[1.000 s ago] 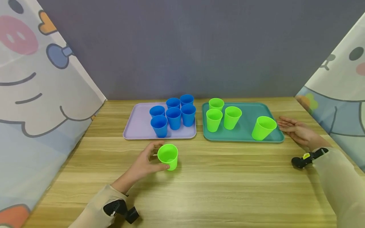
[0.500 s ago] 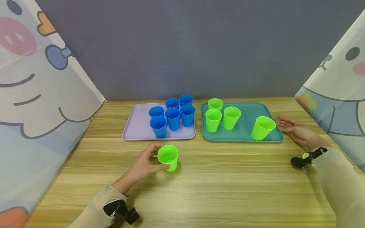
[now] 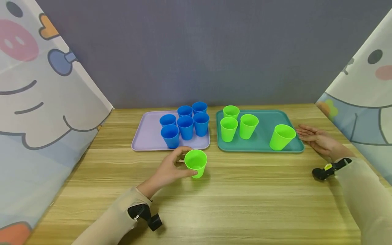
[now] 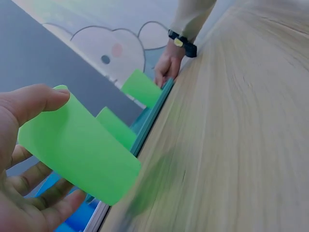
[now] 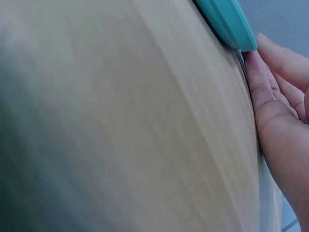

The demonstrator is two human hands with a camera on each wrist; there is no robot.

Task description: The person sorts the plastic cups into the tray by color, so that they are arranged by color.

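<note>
My left hand (image 3: 171, 168) grips a bright green cup (image 3: 196, 164) by its side, thumb in front and fingers behind. In the left wrist view the cup (image 4: 79, 145) is slightly tilted, its shadow falling on the wood beside its base. At the right, my right hand (image 3: 318, 140) lies palm up on the table with relaxed fingers, fingertips right at the edge of the teal tray (image 3: 260, 146). On that tray stand several green cups (image 3: 248, 126), including one leaning green cup (image 3: 282, 137) near its right corner. The right wrist view shows the hand (image 5: 280, 106) close by the tray's rim (image 5: 231, 24).
Left of the teal tray lies a lilac tray (image 3: 148, 134) with several blue cups (image 3: 185, 127) grouped on its right half. Both trays sit on a wooden table (image 3: 232, 200) before a grey back wall (image 3: 208, 51). Cartoon-printed panels (image 3: 46, 102) flank the sides.
My left hand has carried the green cup to the right and a little away from me, toward the trays. The right hand has stayed where it was.
</note>
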